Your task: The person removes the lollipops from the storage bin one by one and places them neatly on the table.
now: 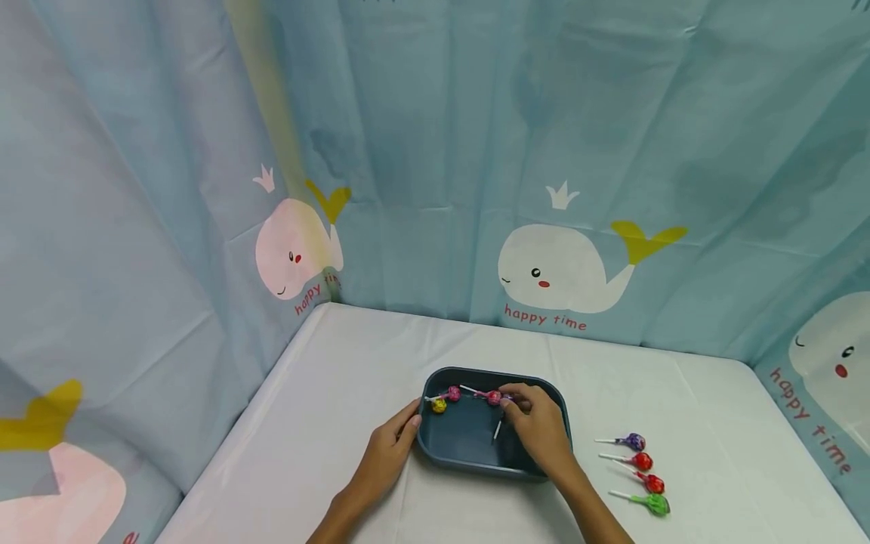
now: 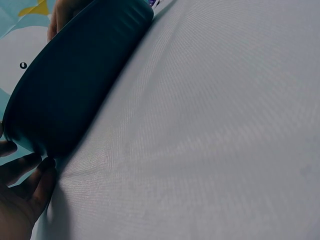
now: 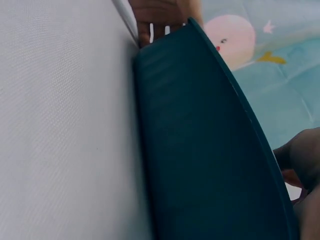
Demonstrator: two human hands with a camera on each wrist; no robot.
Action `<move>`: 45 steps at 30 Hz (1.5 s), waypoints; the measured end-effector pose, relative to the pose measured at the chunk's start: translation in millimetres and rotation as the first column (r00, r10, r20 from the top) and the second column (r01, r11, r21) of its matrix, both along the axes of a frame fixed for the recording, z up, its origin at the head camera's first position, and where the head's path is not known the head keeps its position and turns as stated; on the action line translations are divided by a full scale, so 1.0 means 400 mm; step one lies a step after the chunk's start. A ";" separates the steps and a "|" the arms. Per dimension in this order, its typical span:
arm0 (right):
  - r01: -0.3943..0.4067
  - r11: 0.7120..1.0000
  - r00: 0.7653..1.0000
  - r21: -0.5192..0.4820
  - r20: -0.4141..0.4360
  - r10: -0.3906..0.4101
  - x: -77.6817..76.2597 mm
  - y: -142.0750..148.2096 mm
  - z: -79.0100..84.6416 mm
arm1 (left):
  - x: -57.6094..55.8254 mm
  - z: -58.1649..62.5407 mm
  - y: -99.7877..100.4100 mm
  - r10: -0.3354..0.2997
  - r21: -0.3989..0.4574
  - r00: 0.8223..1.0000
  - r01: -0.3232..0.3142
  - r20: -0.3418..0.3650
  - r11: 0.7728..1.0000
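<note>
A dark blue-green tray sits on the white-covered table. At its left end my left hand rests its fingertips against the outer wall, as the left wrist view also shows. My right hand reaches over the right side of the tray and pinches a purple lollipop, whose head is mostly hidden by the fingers. Its white stick points down toward the tray floor. Just left of these fingertips lies a pinkish-red lollipop. A pink lollipop and a yellow lollipop lie in the tray's far left corner.
Right of the tray, a column of lollipops lies on the table: a purple-blue one, a red one, another red one and a green one. Blue curtains with whale prints stand behind and left of the table.
</note>
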State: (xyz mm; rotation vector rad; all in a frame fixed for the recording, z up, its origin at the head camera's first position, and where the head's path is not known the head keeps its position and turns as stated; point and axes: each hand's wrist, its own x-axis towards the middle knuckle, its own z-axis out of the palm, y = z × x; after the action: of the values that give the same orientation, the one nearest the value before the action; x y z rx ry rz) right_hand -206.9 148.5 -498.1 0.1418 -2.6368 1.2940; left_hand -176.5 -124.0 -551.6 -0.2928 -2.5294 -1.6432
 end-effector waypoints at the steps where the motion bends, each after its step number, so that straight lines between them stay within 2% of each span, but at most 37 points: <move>1: 0.009 1.000 1.000 -0.005 -0.003 -0.009 0.001 0.005 0.001 | 0.000 0.000 0.000 -0.001 0.001 1.000 0.001 -0.002 1.000; 10: 0.061 0.997 0.997 -0.039 0.053 -0.059 0.016 0.037 0.016 | 0.000 -0.002 0.001 0.008 -0.004 1.000 -0.008 -0.009 1.000; 34: 0.149 0.986 0.986 -0.075 0.086 -0.143 0.068 0.106 0.047 | 0.002 0.001 0.001 -0.003 0.002 1.000 0.003 0.008 1.000; 45: 0.189 0.978 0.978 -0.093 0.106 -0.179 0.078 0.152 0.041 | 0.003 0.005 0.002 -0.011 0.008 1.000 0.011 0.010 1.000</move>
State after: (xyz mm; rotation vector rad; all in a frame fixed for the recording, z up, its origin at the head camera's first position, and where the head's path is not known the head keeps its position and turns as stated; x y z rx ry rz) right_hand -175.7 209.5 -481.5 -0.1812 -2.5812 1.4012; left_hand -175.4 -123.3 -549.6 -0.2998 -2.5318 -1.6629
